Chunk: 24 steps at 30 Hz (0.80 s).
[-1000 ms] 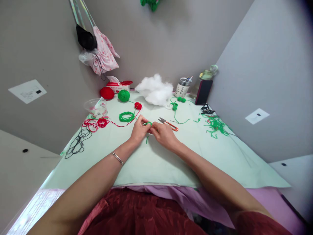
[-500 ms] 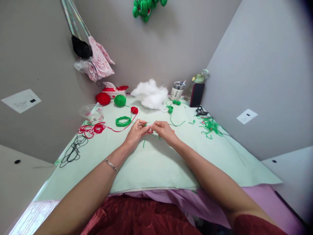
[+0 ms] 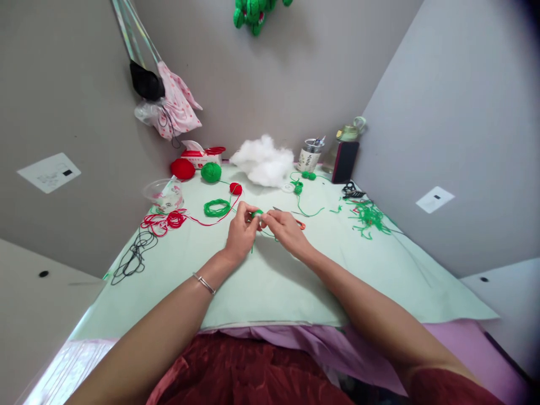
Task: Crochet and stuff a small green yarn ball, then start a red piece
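Above the middle of the table, a small green crocheted piece point(image 3: 257, 213) is pinched between my two hands. My left hand point(image 3: 241, 232) is closed around its left side. The fingertips of my right hand point(image 3: 287, 229) press against its right side, where a bit of white shows. Green yarn tails hang below the fingers. Orange-handled scissors point(image 3: 301, 224) lie partly hidden behind my right hand. Beyond the hands rests a heap of white stuffing point(image 3: 265, 161). A coil of green yarn point(image 3: 216, 208) and a small red yarn ball point(image 3: 235, 188) lie to the left.
At the back left are a green yarn ball point(image 3: 211, 172), a red ball point(image 3: 183, 169) and a tissue box point(image 3: 202, 160). A clear bowl point(image 3: 163, 197) and black cord point(image 3: 134, 257) line the left. Green scraps point(image 3: 371, 218), a phone point(image 3: 345, 162) and a pen can point(image 3: 310, 156) are right.
The view has shifted slightly, so the scene sits a little further right. My left hand has turned more upright, and more green and less white shows between the fingers. The scissors are more visible.
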Each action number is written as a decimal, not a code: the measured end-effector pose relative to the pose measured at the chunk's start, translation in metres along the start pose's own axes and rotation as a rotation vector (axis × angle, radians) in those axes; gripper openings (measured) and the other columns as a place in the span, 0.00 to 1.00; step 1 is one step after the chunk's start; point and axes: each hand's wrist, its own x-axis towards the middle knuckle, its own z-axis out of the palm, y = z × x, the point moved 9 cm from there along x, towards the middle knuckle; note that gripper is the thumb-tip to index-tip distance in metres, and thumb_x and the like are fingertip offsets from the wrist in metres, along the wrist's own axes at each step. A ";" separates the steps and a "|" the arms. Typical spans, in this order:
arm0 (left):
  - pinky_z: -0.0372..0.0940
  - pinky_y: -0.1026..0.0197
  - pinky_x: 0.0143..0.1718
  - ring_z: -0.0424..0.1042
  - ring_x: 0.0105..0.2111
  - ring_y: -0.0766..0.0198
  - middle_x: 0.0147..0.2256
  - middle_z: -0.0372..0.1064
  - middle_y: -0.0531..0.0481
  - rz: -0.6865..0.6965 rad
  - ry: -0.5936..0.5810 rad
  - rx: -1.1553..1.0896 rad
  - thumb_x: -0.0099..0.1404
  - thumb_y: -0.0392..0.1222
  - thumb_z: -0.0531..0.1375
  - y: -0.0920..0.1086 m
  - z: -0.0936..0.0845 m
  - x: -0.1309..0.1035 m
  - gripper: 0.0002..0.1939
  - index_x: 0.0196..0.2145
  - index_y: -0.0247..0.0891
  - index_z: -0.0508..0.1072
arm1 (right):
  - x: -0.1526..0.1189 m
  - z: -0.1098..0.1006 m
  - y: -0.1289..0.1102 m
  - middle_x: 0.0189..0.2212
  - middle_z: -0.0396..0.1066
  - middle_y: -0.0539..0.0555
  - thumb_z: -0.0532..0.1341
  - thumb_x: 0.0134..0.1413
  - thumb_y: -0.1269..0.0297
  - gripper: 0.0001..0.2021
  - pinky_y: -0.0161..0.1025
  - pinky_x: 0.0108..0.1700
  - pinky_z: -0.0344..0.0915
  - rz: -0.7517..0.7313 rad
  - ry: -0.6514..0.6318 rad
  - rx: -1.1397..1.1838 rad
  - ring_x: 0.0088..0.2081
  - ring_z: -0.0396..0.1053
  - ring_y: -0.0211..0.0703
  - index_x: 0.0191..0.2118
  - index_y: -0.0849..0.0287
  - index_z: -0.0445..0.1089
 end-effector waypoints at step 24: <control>0.71 0.62 0.31 0.72 0.27 0.67 0.31 0.71 0.54 -0.199 -0.031 -0.104 0.68 0.41 0.65 -0.015 -0.002 0.006 0.08 0.39 0.36 0.71 | 0.004 0.008 0.006 0.17 0.59 0.45 0.59 0.52 0.61 0.10 0.37 0.29 0.47 0.031 0.012 0.015 0.23 0.52 0.37 0.23 0.55 0.61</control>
